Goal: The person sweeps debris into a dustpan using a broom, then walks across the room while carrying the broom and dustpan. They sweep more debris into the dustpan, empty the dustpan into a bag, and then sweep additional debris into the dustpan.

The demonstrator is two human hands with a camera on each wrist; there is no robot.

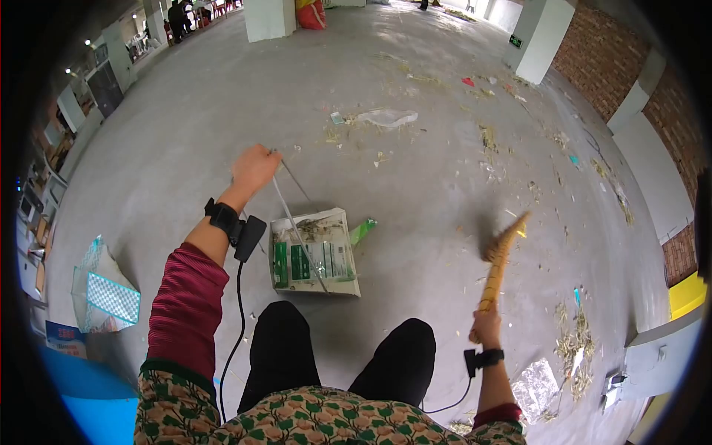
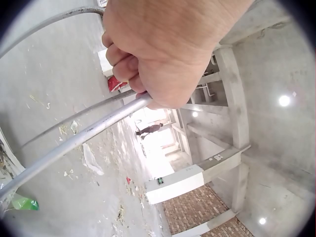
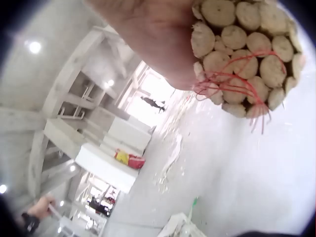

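- The left hand (image 1: 254,167) was clenched tight around the metal handle (image 2: 89,133) of a dustpan (image 1: 314,254), fingers curled fully round the bar.
- The dustpan was set on the concrete floor (image 1: 415,185) just ahead of the person's knees, with straw litter inside it.
- The right hand (image 1: 487,326) was wrapped firmly around a straw broom (image 1: 498,259), whose bristle end was raised to the right of the dustpan.
- Scattered debris (image 1: 575,345) was seen on the floor at right.
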